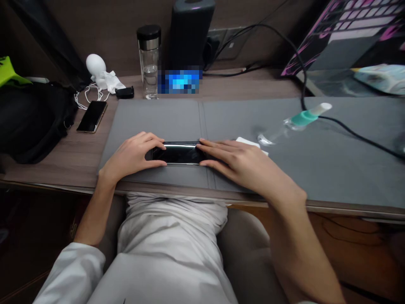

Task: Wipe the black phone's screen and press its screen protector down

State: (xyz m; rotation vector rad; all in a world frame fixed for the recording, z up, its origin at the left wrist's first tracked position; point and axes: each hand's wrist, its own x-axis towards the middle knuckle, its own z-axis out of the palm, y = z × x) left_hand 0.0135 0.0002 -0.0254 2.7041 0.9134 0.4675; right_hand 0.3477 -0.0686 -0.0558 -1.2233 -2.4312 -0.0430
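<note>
A wooden desk (53,169) carries a grey desk mat (148,120). Near the mat's front edge, a black smartphone (177,153) lies flat and sideways, held at its short ends by the left hand (131,156) and the right hand (243,164); the hands stay apart, with the phone between them. A white paper slip (248,144) pokes out just beyond the right hand. Farther right on the mat lies a glass bottle with a teal band (300,120), near a black cable (354,133). Beyond the mat are a second phone (91,116), a black backpack (31,122), a lidded glass flask (149,71) and a laptop keyboard (357,25).
</note>
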